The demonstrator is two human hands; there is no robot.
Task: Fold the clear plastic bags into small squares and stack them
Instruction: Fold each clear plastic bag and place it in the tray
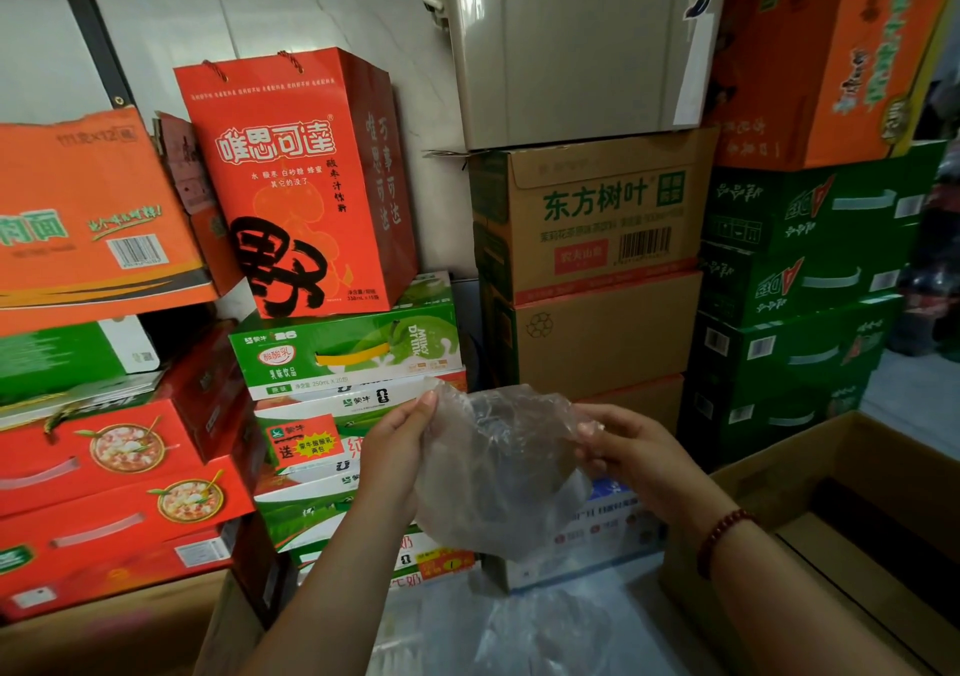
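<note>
While both hands are raised before the stacked cartons, the clear plastic bag hangs crumpled between them, in front of the brown cardboard box. Left of the bag, the left hand pinches its upper left edge with a closed grip, thumb over fingers. Right of the bag, the right hand, with a red bead bracelet at its wrist, pinches the upper right edge. Below the bag lies more clear plastic.

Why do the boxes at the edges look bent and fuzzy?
Head view: the wide-angle lens bows the edges, so the green cartons lean; corners are soft; the clear plastic bag, held by both hands, shows faint glare.
</note>
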